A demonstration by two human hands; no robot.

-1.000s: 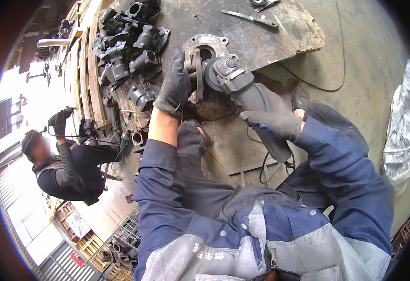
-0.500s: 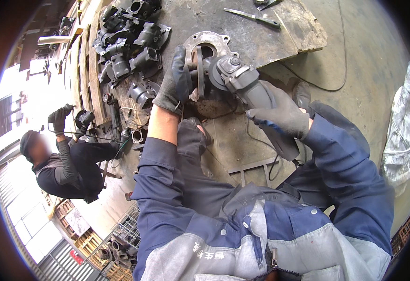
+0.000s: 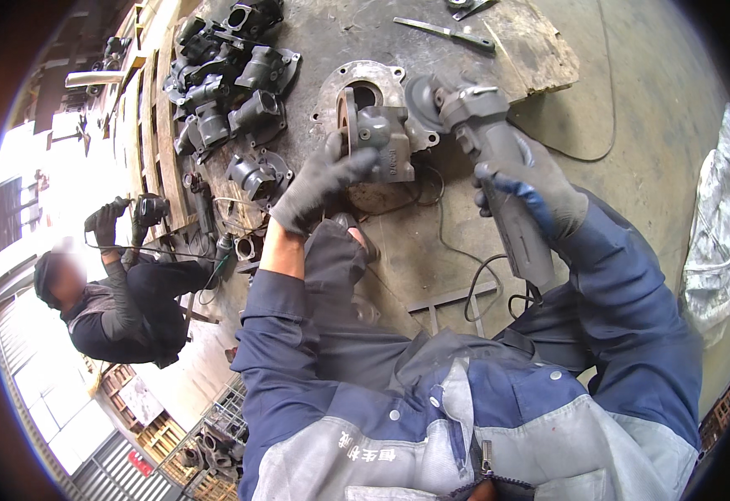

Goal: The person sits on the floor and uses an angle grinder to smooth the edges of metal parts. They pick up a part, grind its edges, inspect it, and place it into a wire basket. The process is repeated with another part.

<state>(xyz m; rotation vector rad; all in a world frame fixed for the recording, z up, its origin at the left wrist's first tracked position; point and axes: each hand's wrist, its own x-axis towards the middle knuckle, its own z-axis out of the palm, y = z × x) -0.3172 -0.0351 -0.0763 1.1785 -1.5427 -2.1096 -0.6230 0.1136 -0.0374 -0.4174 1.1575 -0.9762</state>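
The gloved left hand has its fingers mostly stretched out and loosely open, blurred across the near lower side of the grey casting; whether they touch it cannot be told. The casting sits just beyond those fingers, at the near edge of the desk, with a holed flange showing behind it.

The gloved right hand has its fingers bent around the body of the grinder, closed on it. Ahead of these fingers, toward the casting, is the disc, beside the flange's right side; contact is unclear. Behind them the cord loops below.

Farther beyond the right fingers, a file-like tool lies on the desk. Up and left of the left fingers is a heap of black castings.
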